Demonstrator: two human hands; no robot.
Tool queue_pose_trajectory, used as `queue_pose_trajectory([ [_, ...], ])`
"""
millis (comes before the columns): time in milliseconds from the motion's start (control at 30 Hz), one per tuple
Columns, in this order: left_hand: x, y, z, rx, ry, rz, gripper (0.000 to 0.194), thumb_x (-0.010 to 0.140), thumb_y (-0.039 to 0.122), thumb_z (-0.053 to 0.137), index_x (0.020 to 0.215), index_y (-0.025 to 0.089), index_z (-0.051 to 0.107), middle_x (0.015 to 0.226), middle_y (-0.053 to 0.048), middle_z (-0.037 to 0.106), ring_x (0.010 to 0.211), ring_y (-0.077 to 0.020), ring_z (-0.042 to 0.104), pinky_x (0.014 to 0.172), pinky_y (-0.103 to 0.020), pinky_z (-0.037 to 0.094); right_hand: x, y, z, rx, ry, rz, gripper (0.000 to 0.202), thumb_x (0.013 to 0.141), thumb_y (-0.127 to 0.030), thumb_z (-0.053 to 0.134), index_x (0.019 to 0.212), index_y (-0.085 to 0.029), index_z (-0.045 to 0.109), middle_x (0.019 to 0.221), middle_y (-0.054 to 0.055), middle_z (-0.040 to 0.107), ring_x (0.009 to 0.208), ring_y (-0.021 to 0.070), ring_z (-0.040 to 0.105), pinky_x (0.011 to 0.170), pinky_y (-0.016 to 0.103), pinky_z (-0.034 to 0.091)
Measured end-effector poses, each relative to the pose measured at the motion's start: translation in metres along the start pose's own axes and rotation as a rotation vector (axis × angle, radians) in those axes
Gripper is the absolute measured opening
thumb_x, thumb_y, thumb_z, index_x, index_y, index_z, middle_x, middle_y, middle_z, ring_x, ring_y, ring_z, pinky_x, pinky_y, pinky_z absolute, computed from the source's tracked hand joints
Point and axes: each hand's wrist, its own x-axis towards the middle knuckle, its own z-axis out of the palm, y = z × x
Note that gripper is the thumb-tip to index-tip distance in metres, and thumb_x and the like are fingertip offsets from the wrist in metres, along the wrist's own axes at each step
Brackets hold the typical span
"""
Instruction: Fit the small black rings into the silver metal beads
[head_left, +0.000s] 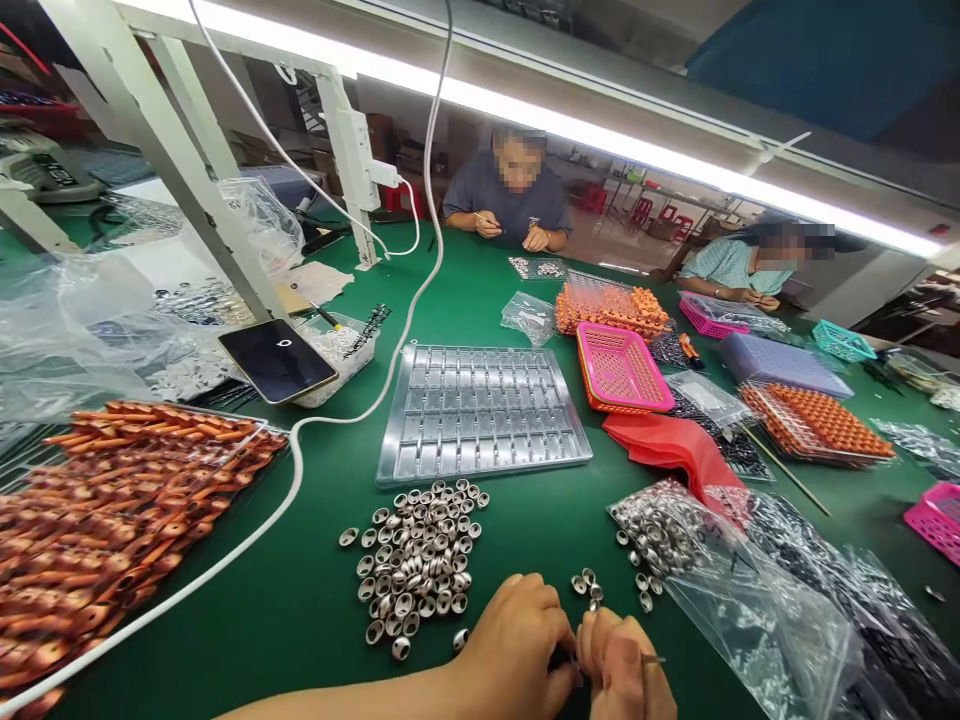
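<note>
My left hand (521, 640) is closed at the bottom middle, its fingertips pinched round a small dark piece that I cannot make out. Close against it, my right hand (626, 665) is also closed. A thin metal rod (654, 659) sticks out from its right side. Beyond my right fingertips lie several small silver ring-like parts (586, 580). Left of my hands spreads a large pile of the same silver parts (420, 560), with a single silver part (460, 639) beside my left wrist. Behind the pile lies a clear plastic tray (480, 410) with rows of compartments.
A white cable (296, 470) crosses the green table. Orange parts (135, 530) are stacked at left near a phone (277, 360). On the right are a pink basket (619, 365), red plastic (675, 450) and a bag of silver parts (664, 525). Two people (510, 195) sit opposite.
</note>
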Motion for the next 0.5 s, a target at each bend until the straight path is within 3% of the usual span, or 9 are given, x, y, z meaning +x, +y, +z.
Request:
queue_pose_trajectory([
  [167, -0.004, 0.012, -0.015, -0.001, 0.039, 0.002, 0.015, 0.077, 0.024, 0.086, 0.084, 0.021, 0.073, 0.089, 0.000, 0.071, 0.090, -0.0188, 0.061, 0.081, -0.033, 0.042, 0.006, -0.010, 0.000, 0.216, -0.009, -0.042, 0.045, 0.102, -0.039, 0.044, 0.060, -0.022, 0.038, 0.053, -0.006, 0.033, 0.048, 0.0115, 0.036, 0.046, 0.025, 0.035],
  [267, -0.006, 0.015, -0.022, -0.044, 0.031, 0.026, 0.013, 0.080, 0.019, 0.082, 0.090, 0.020, 0.074, 0.090, -0.002, 0.071, 0.090, -0.0197, 0.061, 0.082, -0.033, 0.043, 0.007, -0.031, -0.007, 0.234, -0.055, 0.046, 0.038, 0.103, -0.039, 0.045, 0.070, -0.021, 0.051, 0.061, -0.006, 0.036, 0.055, 0.0107, 0.038, 0.052, 0.025, 0.037],
  [333, -0.006, 0.015, -0.025, -0.089, 0.021, 0.033, 0.009, 0.084, 0.017, 0.078, 0.091, 0.019, 0.075, 0.091, -0.003, 0.070, 0.092, -0.0206, 0.060, 0.085, -0.035, 0.043, 0.010, -0.045, -0.018, 0.165, -0.091, 0.086, 0.025, 0.100, -0.040, 0.049, 0.102, -0.024, 0.067, 0.068, -0.005, 0.043, 0.062, 0.0115, 0.043, 0.058, 0.026, 0.040],
  [400, -0.007, 0.013, -0.027, -0.133, 0.004, 0.035, 0.005, 0.087, 0.018, 0.075, 0.092, 0.019, 0.075, 0.091, -0.003, 0.070, 0.092, -0.0207, 0.060, 0.086, -0.035, 0.042, 0.013, -0.056, -0.031, 0.065, -0.093, 0.122, 0.033, 0.098, -0.034, 0.052, 0.128, -0.027, 0.063, 0.074, -0.004, 0.047, 0.065, 0.0116, 0.045, 0.061, 0.026, 0.041],
  [500, -0.008, 0.011, -0.028, -0.176, 0.014, 0.058, 0.005, 0.088, 0.018, 0.074, 0.092, 0.019, 0.074, 0.090, -0.002, 0.070, 0.089, -0.0200, 0.060, 0.084, -0.035, 0.042, 0.014, -0.061, -0.049, -0.047, -0.064, 0.157, 0.041, 0.098, -0.029, 0.052, 0.139, -0.028, 0.057, 0.076, -0.004, 0.047, 0.064, 0.0116, 0.044, 0.057, 0.026, 0.038],
])
